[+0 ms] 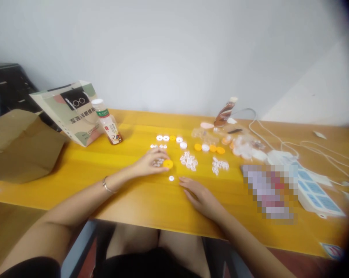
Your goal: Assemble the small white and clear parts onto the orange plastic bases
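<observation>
My left hand (148, 162) rests over the table with thumb and fingertips closed at the edge of an orange round cap (168, 164). Small white pieces (158, 162) show partly under its fingers. Between my two hands lies a small white disc (171, 178). My right hand (202, 195) lies on the wood with fingers loosely stretched, holding nothing, just right of that disc. Beyond the hands, white and orange round caps (183, 145) form a row. Two piles of small white pieces, a nearer-centre pile (188, 161) and a right pile (220, 165), sit farther right.
A drink bottle (107, 123) and a printed paper bag (73, 112) stand at left, beside a brown bag (26, 144). Another bottle (225, 112) stands at the back right, near clear plastic packets (244, 148). A power strip (316, 189), cables and a pixelated item (268, 193) occupy the right.
</observation>
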`<action>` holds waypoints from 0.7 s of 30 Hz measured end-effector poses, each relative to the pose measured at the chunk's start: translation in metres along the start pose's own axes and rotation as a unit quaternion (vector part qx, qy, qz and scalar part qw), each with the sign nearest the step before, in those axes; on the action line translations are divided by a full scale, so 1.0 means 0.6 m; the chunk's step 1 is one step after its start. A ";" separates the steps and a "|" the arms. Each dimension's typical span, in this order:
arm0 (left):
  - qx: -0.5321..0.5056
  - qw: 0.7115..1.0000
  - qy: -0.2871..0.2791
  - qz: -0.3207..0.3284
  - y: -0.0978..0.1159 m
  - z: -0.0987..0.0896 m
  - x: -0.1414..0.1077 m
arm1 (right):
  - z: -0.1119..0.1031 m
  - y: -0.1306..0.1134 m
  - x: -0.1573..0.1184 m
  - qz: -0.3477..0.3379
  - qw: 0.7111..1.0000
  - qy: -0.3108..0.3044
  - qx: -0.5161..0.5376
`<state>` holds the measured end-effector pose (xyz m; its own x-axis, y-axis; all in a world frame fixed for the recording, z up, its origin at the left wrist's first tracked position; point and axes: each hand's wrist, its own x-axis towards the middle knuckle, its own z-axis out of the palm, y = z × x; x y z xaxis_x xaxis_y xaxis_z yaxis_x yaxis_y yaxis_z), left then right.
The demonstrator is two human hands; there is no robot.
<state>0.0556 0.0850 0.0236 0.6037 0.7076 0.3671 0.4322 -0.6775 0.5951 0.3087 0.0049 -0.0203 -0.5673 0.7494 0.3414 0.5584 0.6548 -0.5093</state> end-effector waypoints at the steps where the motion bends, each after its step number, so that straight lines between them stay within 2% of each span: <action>1: 0.003 1.000 -0.020 0.007 0.016 0.008 -0.009 | 0.000 0.000 0.000 0.000 1.000 0.000 0.001; 4: 0.020 0.998 -0.060 0.012 0.036 0.030 -0.025 | 0.000 0.001 0.001 -0.002 1.000 -0.005 0.005; 11: 0.069 0.994 -0.086 0.007 0.015 0.050 -0.026 | 0.000 0.001 0.000 0.002 1.000 -0.011 0.004; 21: 0.056 0.998 -0.041 0.011 0.024 0.061 -0.027 | 0.002 0.000 -0.001 0.003 1.000 -0.008 0.009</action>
<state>0.0769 0.0563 0.0002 0.6644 0.6771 0.3164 0.4875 -0.7135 0.5033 0.3084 0.0048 -0.0214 -0.5732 0.7521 0.3253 0.5512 0.6476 -0.5261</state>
